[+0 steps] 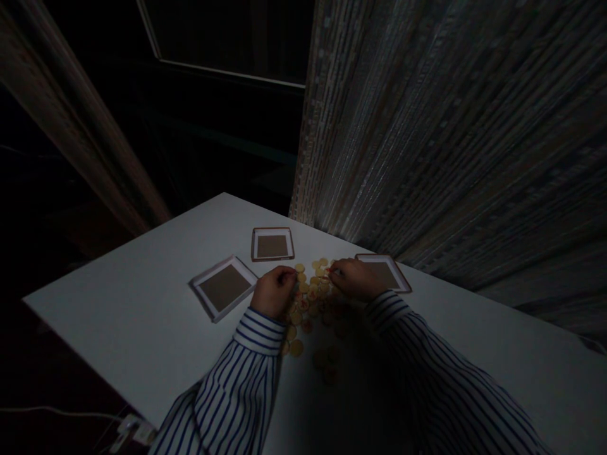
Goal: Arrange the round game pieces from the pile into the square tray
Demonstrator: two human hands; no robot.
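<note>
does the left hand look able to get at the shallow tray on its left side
Probably yes: the left hand is close beside that shallow tray, and nothing visible stands between them.

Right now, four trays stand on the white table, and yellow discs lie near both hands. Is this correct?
Not four: the head view shows three trays on the white table. Yellow discs do lie near the left hand and right hand.
</note>
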